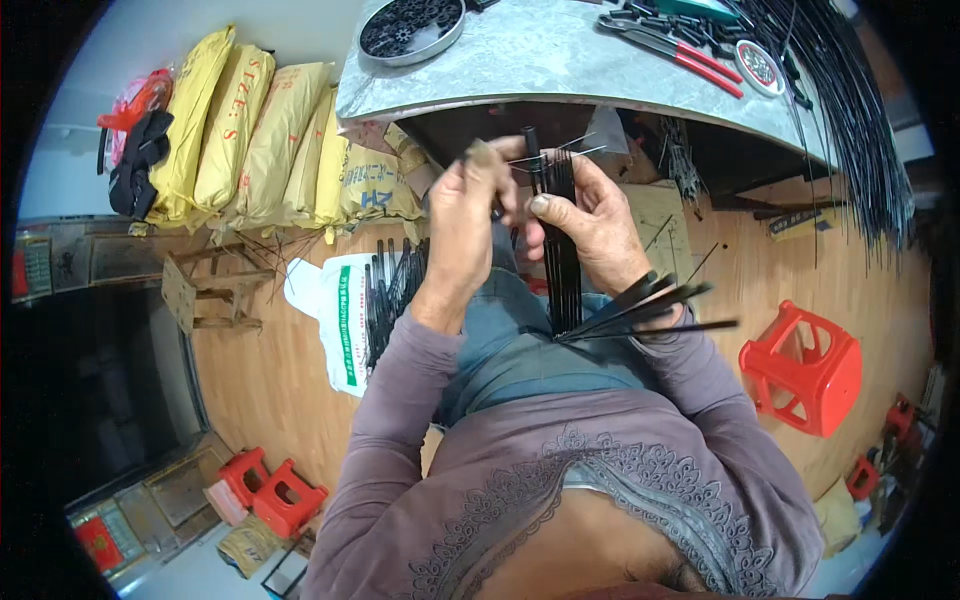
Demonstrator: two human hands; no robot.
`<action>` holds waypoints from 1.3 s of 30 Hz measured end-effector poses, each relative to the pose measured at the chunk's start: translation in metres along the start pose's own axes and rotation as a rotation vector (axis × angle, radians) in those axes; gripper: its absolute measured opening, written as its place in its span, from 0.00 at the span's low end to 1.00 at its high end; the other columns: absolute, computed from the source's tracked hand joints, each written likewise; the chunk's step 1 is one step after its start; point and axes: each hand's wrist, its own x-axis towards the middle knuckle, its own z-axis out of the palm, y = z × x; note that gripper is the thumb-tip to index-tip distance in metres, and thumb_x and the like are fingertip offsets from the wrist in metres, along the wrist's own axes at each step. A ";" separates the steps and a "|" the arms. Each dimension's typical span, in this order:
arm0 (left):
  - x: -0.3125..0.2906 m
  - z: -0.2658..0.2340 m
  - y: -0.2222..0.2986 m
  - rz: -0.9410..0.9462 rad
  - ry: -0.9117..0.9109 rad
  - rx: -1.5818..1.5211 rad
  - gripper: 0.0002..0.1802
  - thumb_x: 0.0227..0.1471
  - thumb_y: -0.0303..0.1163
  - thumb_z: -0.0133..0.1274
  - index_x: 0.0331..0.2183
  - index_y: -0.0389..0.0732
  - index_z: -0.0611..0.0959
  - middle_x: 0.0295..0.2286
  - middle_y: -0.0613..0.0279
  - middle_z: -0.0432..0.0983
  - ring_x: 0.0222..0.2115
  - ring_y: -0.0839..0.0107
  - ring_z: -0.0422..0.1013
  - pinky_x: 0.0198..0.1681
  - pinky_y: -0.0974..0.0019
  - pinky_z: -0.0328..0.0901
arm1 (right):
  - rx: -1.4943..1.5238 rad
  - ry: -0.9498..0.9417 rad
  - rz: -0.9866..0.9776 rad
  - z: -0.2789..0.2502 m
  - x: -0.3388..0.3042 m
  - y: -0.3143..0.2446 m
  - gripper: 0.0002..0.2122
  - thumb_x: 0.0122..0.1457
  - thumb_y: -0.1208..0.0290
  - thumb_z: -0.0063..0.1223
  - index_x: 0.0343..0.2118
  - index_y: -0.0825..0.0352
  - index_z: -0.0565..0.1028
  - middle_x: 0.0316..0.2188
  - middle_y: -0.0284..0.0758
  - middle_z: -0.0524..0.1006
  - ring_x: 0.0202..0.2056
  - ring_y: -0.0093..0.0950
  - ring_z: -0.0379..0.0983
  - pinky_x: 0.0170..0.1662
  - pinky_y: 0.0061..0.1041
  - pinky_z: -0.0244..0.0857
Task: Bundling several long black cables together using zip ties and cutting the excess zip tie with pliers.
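A bundle of slim black ribs, looking like a folded umbrella frame (pixel 564 245), stands above my lap, its lower ends fanning out to the right over my right wrist. My right hand (pixel 603 220) is closed around its upper part, the thumb pressed on the front. Close by on its left, my left hand (pixel 466 205) is raised with fingers curled and partly smeared by motion; what they pinch is hidden. A short black tube (pixel 531 142) sticks up at the top, and thin wires (pixel 580 150) cross there between my hands.
Ahead is a grey marble-patterned table (pixel 540 65) with a round tray (pixel 440 45) of black parts, red-handled pliers (pixel 690 62) and long black rods (pixel 850 120). More black ribs (pixel 390 300) lie left of my lap. Yellow sacks (pixel 240 140), a wooden stool (pixel 210 290) and a red stool (pixel 805 370) stand around.
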 end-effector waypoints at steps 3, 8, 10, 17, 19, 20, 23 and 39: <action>0.028 -0.012 0.013 0.036 0.063 -0.250 0.32 0.61 0.54 0.35 0.45 0.31 0.73 0.24 0.67 0.66 0.26 0.79 0.64 0.26 0.73 0.60 | -0.080 -0.010 -0.020 -0.004 0.004 0.001 0.15 0.57 0.77 0.54 0.47 0.69 0.66 0.29 0.33 0.74 0.25 0.19 0.72 0.26 0.19 0.72; 0.057 -0.003 0.039 -0.035 -0.275 -0.360 0.22 0.58 0.37 0.49 0.48 0.30 0.71 0.37 0.58 0.70 0.41 0.65 0.71 0.48 0.60 0.68 | -0.095 -0.024 0.014 -0.001 0.004 0.001 0.11 0.56 0.76 0.53 0.41 0.68 0.67 0.26 0.31 0.71 0.23 0.19 0.70 0.24 0.18 0.68; 0.056 0.001 0.038 -0.145 -0.423 -0.163 0.24 0.57 0.40 0.50 0.48 0.31 0.72 0.33 0.62 0.73 0.37 0.71 0.71 0.44 0.67 0.68 | -0.101 -0.024 0.014 0.000 0.004 0.001 0.11 0.56 0.76 0.53 0.41 0.68 0.67 0.26 0.31 0.71 0.23 0.19 0.70 0.23 0.18 0.67; 0.054 -0.004 0.027 -0.126 -0.344 -0.057 0.24 0.53 0.38 0.56 0.47 0.32 0.74 0.30 0.65 0.75 0.32 0.77 0.71 0.38 0.74 0.68 | -0.117 -0.009 0.008 0.001 0.004 0.002 0.11 0.56 0.76 0.50 0.41 0.69 0.66 0.26 0.33 0.71 0.21 0.20 0.68 0.22 0.19 0.65; 0.053 -0.003 0.028 -0.052 -0.285 0.000 0.23 0.52 0.37 0.58 0.46 0.32 0.75 0.30 0.63 0.75 0.31 0.77 0.73 0.37 0.75 0.69 | -0.075 -0.031 0.016 0.000 0.006 0.003 0.11 0.56 0.76 0.50 0.41 0.69 0.66 0.26 0.33 0.71 0.21 0.20 0.68 0.22 0.19 0.65; 0.053 -0.003 0.029 -0.051 -0.280 -0.004 0.23 0.52 0.37 0.58 0.46 0.32 0.75 0.30 0.63 0.75 0.31 0.77 0.73 0.37 0.75 0.69 | -0.054 -0.030 0.017 -0.001 0.006 0.003 0.11 0.57 0.76 0.50 0.41 0.69 0.66 0.26 0.33 0.71 0.21 0.20 0.67 0.21 0.18 0.64; 0.051 -0.004 0.031 -0.042 -0.312 -0.003 0.23 0.51 0.36 0.59 0.45 0.33 0.75 0.31 0.62 0.76 0.31 0.76 0.73 0.36 0.75 0.70 | -0.015 -0.037 0.009 0.003 0.005 0.001 0.10 0.58 0.74 0.51 0.41 0.69 0.67 0.25 0.33 0.71 0.20 0.20 0.67 0.20 0.18 0.64; 0.044 -0.006 0.026 -0.048 -0.213 -0.007 0.22 0.49 0.36 0.60 0.44 0.34 0.78 0.32 0.62 0.76 0.32 0.76 0.73 0.38 0.74 0.70 | -0.060 0.008 0.002 0.004 0.007 0.008 0.09 0.59 0.72 0.52 0.39 0.69 0.67 0.25 0.33 0.70 0.20 0.19 0.66 0.20 0.18 0.62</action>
